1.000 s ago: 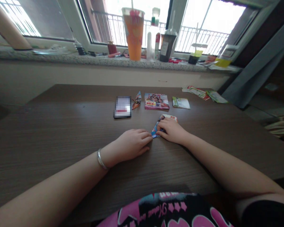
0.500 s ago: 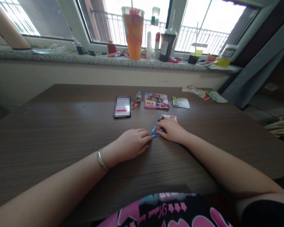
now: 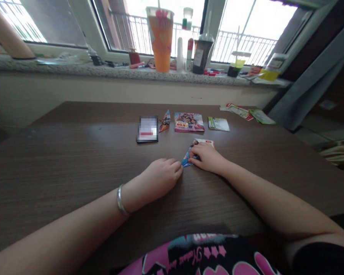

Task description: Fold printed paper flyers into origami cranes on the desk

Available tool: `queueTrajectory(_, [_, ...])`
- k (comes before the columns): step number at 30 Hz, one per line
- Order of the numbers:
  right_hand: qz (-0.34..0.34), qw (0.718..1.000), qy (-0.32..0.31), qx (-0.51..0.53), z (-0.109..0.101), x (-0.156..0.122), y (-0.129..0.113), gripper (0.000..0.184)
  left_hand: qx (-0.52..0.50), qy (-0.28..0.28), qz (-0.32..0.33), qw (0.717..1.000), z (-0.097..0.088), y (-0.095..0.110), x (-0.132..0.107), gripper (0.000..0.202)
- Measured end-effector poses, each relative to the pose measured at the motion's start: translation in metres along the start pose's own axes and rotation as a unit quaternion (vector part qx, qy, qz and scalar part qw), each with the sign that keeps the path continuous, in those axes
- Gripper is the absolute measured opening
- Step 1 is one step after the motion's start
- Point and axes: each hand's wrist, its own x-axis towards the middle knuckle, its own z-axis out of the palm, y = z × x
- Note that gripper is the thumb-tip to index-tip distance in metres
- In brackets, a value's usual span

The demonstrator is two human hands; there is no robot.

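Observation:
A printed paper sheet (image 3: 188, 156), blue and white with a slanted, folded-looking left edge, lies on the brown table. My left hand (image 3: 164, 175), a silver bangle at its wrist, pinches the paper's lower left corner between closed fingers. On the right side of the sheet rests my right hand (image 3: 208, 156), pressing it down with bent, slightly parted fingers. Beyond the hands are a folded paper piece (image 3: 164, 121), a stack of colourful flyers (image 3: 189, 122) and a smaller green-and-white paper stack (image 3: 219, 124).
A phone or tablet with a blurred screen (image 3: 147, 129) lies left of the folded piece. Loose paper slips (image 3: 240, 111) are at the table's far right. Along the windowsill (image 3: 114, 70) stand a tall orange drink cup (image 3: 162, 42), a dark cup (image 3: 202, 55) and several bottles.
My left fingers have curled more tightly at the paper's corner, and that hand has shifted slightly. The right hand stays nearly in place on the sheet.

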Motion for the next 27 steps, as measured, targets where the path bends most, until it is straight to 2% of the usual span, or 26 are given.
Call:
queueTrajectory(6, [0.007, 1.0, 0.005, 0.005, 0.001, -0.001, 0.001, 0.016, -0.029, -0.034, -0.024, 0.999, -0.012, 0.001, -0.002, 0.025])
queueTrajectory(11, [0.0, 1.0, 0.017, 0.008, 0.004, -0.003, 0.002, 0.016, -0.062, -0.04, -0.028, 0.997, -0.017, -0.004, -0.006, 0.028])
queueTrajectory(21, [-0.031, 0.999, 0.035, 0.011, 0.009, -0.005, 0.004, 0.014, -0.13, 0.015, 0.009, 0.991, 0.0, -0.029, -0.009, 0.027])
queueTrajectory(24, [-0.037, 0.999, 0.037, 0.012, 0.008, -0.005, 0.004, 0.014, -0.143, 0.035, 0.005, 0.989, 0.003, -0.031, -0.009, 0.025])
queueTrajectory(27, [-0.043, 0.998, 0.037, 0.012, 0.008, -0.005, 0.003, 0.015, -0.139, 0.046, 0.021, 0.989, 0.005, -0.03, -0.008, 0.034])
